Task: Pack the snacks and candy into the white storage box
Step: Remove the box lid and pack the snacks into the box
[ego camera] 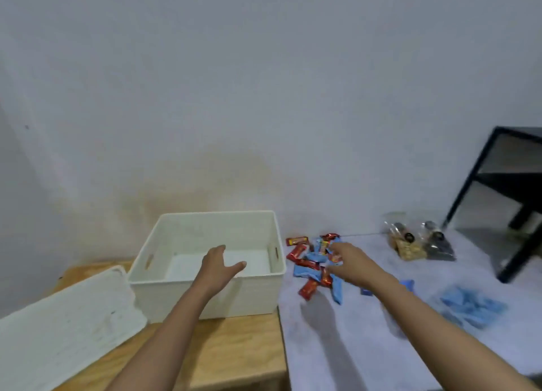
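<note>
Pale wall (264,82) is backing the wooden desk (240,346) where the white storage box (252,294) is sitting open. Your left hand (218,266) is hovering over it, fingers (218,248) apart, holding nothing. Just right of the box, the candy pile (311,266) is lying on the grey surface (352,346). Your right hand (352,263) is nearer and reaching onto it. Whether those fingers are clamping a wrapper, you cannot tell.

Soft, even, cool light fills the scene, leaving the wall (264,68) a flat grey-blue, warmer low down. Faint, blurry-edged shadows lie on the pale surface (352,358) beneath the right forearm (425,311). Everything is smeary and low in detail, the right hand (352,263) and candy wrappers (311,266) blurred, and the wide lens slants the black frame (481,179) at the right edge.
</note>
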`<state>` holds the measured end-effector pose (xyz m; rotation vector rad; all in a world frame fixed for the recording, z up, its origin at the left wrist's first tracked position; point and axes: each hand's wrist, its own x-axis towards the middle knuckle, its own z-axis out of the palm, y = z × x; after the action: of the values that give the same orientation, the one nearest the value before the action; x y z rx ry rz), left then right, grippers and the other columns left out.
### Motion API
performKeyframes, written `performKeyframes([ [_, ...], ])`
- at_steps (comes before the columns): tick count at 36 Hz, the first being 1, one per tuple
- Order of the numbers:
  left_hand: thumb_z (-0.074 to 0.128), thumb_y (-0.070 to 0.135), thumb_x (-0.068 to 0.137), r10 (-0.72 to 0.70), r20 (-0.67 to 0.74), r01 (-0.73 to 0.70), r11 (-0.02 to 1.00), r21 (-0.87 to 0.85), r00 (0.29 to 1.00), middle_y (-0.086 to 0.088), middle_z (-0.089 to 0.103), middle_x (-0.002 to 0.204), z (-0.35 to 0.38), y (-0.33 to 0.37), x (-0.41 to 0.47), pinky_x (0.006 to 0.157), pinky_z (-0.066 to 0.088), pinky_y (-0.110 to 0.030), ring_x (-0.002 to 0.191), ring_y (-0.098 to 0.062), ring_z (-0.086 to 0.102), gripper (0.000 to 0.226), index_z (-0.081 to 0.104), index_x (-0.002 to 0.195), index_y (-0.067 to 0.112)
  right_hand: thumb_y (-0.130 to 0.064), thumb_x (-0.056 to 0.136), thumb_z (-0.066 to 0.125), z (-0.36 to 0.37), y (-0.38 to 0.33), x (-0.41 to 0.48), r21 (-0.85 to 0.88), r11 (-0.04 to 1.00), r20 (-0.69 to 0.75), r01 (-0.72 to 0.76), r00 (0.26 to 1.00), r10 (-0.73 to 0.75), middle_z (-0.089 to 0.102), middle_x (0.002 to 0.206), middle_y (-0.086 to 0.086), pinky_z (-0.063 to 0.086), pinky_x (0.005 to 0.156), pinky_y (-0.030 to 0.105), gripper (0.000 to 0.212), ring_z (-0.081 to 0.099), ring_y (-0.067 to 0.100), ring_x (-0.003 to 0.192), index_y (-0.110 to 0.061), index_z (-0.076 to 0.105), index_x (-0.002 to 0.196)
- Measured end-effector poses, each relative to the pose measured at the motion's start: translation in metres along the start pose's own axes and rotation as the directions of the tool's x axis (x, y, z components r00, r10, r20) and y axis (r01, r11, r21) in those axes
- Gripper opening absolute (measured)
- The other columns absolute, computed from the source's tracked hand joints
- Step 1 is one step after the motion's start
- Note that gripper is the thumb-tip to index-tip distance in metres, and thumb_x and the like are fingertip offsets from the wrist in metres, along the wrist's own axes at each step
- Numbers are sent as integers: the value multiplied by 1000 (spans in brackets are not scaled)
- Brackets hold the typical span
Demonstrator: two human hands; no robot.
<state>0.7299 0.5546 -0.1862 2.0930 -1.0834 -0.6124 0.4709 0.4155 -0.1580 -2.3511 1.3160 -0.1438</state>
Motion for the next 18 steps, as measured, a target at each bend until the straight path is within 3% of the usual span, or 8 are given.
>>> performKeyframes([
  [5, 69, 43, 77, 128, 154, -131, 991, 6, 980, -11, 47, 137, 102, 74, 10, 103, 40, -34, 123, -27, 47, 69, 46, 132, 8, -27, 87, 60, -29, 109, -45, 52, 971, -35, -235, 971, 237, 44, 137, 9, 39, 96, 29, 53, 45, 23, 125, -14, 42, 135],
  [8, 70, 32, 80, 187, 257, -185, 982, -32, 948, 0, 50, 128, 162, 105, 10, 87, 46, -18, 113, -20, 52, 60, 47, 131, 10, -31, 87, 60, -37, 162, -67, 84, 936, -63, -341, 936, 346, 45, 136, 9, 39, 99, 32, 52, 46, 23, 123, -15, 43, 133],
  [11, 68, 35, 82, 207, 364, -207, 977, -39, 908, -8, 36, 147, 213, 127, 9, 106, 32, -31, 133, -23, 36, 71, 36, 139, 8, -33, 86, 62, -41, 206, -84, 135, 896, -75, -424, 897, 436, 46, 136, 7, 41, 100, 33, 53, 48, 22, 122, -16, 44, 133],
  [13, 67, 38, 82, 200, 418, -215, 977, -11, 886, -9, 36, 145, 246, 139, 16, 107, 31, -32, 134, -23, 35, 71, 37, 139, 8, -33, 86, 61, -42, 238, -89, 167, 865, -74, -474, 868, 490, 44, 140, 8, 39, 103, 33, 56, 45, 22, 126, -14, 42, 135],
  [14, 68, 37, 82, 203, 427, -222, 975, -4, 881, -7, 44, 137, 260, 145, 18, 102, 36, -28, 128, -22, 40, 61, 44, 132, 12, -32, 86, 60, -42, 249, -92, 187, 853, -79, -487, 858, 508, 43, 141, 8, 38, 103, 33, 57, 44, 22, 127, -13, 41, 136],
  [16, 68, 29, 83, 212, 433, -229, 973, -14, 876, 6, 52, 102, 283, 150, 24, 76, 39, -15, 108, -17, 46, 24, 49, 97, 28, -28, 87, 60, -39, 269, -93, 227, 829, -94, -511, 836, 541, 45, 139, 9, 38, 102, 32, 54, 45, 23, 126, -11, 42, 135],
  [17, 68, 26, 83, 220, 455, -231, 972, -31, 863, 7, 48, 95, 297, 155, 25, 68, 37, -15, 103, -16, 46, 25, 44, 88, 29, -26, 87, 59, -37, 282, -93, 239, 814, -96, -529, 822, 562, 47, 137, 10, 38, 100, 30, 52, 46, 24, 125, -11, 43, 134],
  [18, 69, 26, 82, 220, 471, -224, 973, -49, 854, 3, 48, 102, 305, 157, 26, 71, 37, -19, 106, -18, 47, 27, 44, 93, 25, -26, 88, 59, -35, 291, -92, 246, 805, -97, -540, 812, 575, 49, 135, 10, 38, 98, 29, 50, 47, 24, 123, -11, 44, 133],
])
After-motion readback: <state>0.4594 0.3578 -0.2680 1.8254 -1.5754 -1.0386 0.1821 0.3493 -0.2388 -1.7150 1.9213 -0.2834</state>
